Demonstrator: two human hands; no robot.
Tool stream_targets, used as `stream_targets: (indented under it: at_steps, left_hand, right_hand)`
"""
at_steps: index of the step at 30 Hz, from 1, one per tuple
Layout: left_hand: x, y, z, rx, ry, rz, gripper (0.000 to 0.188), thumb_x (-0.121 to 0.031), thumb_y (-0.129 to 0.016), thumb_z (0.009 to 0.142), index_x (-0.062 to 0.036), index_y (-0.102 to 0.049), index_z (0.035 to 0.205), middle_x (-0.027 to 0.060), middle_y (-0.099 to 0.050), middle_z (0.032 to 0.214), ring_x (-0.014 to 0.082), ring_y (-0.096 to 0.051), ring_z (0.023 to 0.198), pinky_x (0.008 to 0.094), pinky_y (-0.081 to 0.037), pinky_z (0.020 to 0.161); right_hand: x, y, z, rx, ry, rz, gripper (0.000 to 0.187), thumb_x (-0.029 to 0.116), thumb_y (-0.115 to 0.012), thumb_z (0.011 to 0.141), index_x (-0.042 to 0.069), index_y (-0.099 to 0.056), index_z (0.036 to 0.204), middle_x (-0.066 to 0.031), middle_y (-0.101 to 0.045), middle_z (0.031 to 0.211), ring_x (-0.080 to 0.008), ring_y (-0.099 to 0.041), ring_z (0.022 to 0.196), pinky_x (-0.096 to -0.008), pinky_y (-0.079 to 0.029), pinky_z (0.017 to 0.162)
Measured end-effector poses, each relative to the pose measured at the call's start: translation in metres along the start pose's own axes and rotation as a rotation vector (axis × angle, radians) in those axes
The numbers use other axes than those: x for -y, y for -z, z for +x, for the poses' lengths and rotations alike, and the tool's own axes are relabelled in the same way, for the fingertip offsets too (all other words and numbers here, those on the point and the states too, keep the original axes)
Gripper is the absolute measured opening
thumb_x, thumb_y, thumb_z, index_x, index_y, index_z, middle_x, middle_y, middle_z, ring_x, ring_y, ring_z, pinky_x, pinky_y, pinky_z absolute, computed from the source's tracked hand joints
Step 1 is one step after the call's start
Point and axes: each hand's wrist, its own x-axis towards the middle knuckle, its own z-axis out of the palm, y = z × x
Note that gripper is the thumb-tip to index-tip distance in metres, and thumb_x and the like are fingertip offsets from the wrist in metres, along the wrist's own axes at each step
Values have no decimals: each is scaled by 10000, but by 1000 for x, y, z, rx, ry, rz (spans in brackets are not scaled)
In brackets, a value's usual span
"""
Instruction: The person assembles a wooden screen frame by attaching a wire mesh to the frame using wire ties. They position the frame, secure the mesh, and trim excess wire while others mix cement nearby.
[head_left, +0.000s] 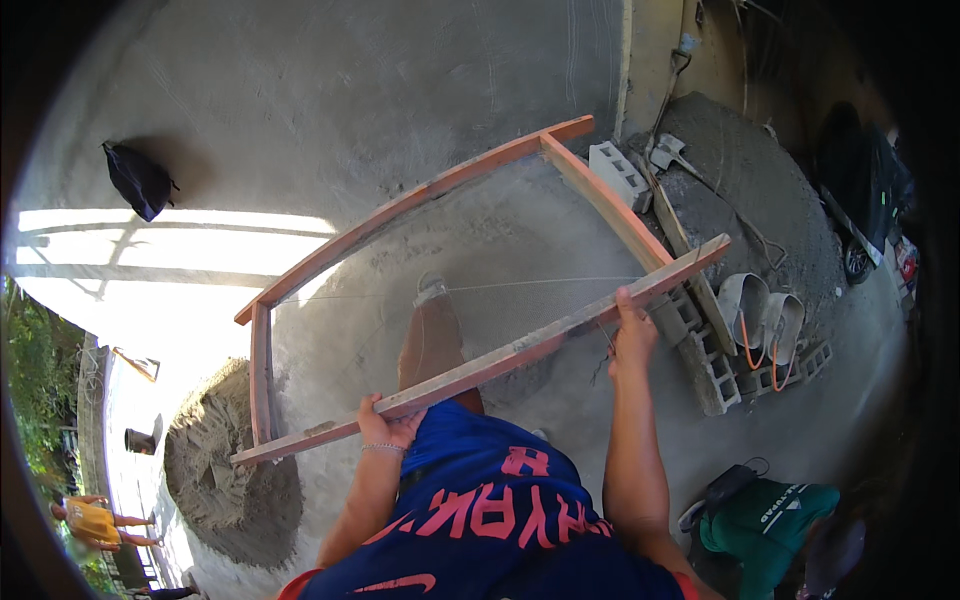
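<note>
The step in hand looks like holding and steadying a wooden frame (500, 361), its near rail in front of the body, its left end over a sand heap (215, 490) and its right end by grey blocks (712, 372). The left hand (390, 430) and right hand (632, 338) both have fingers closed around that rail. Moving it next would call for both ends kept level, clear of the blocks.

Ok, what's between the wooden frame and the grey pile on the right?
Hollow concrete blocks and a wooden board lie between wooden frame and grey pile; head view shows it.
</note>
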Motion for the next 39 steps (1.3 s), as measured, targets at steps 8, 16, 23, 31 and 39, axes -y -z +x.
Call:
stream_targets:
  at_steps: [8,16,23,31,39]
  left_hand:
    - [-34,-37,30,-269,133,200,803,-407,-613,853,1,-316,1477,277,-398,1467,466,-448,1338,628,-366,1097]
    - [-31,-40,34,-263,82,367,777,-477,-572,849,-11,-385,1442,230,-475,1422,438,-495,1293,593,-392,1077]
    - [-15,-31,16,-88,-41,277,772,-456,-548,841,17,-396,1433,234,-500,1408,422,-517,1273,544,-408,1071]
    - [-1,-19,-20,-24,-80,209,778,-440,-570,837,66,-397,1401,263,-507,1382,423,-548,1240,543,-409,1083]
    - [-4,-7,-28,-18,14,219,769,-426,-576,858,52,-380,1428,258,-496,1400,401,-517,1287,524,-395,1109]
  right_hand:
    - [-35,-19,27,-140,-168,-94,426,333,-860,774,-36,-672,876,-58,-596,723,-145,-440,476,-330,-326,433]
    - [-44,-19,32,-160,-237,-111,441,399,-857,751,22,-707,924,-63,-676,858,-164,-551,623,-309,-335,460]
    - [-32,-18,30,-106,-109,-63,547,352,-879,731,-34,-651,1045,-90,-653,850,-142,-494,540,-314,-358,466]
    - [-28,18,14,-45,61,65,393,331,-827,795,34,-646,977,-20,-604,828,-98,-532,661,-260,-385,555]
    - [-43,35,4,-107,60,-20,369,358,-803,821,60,-614,928,6,-545,743,-77,-440,569,-237,-315,479]
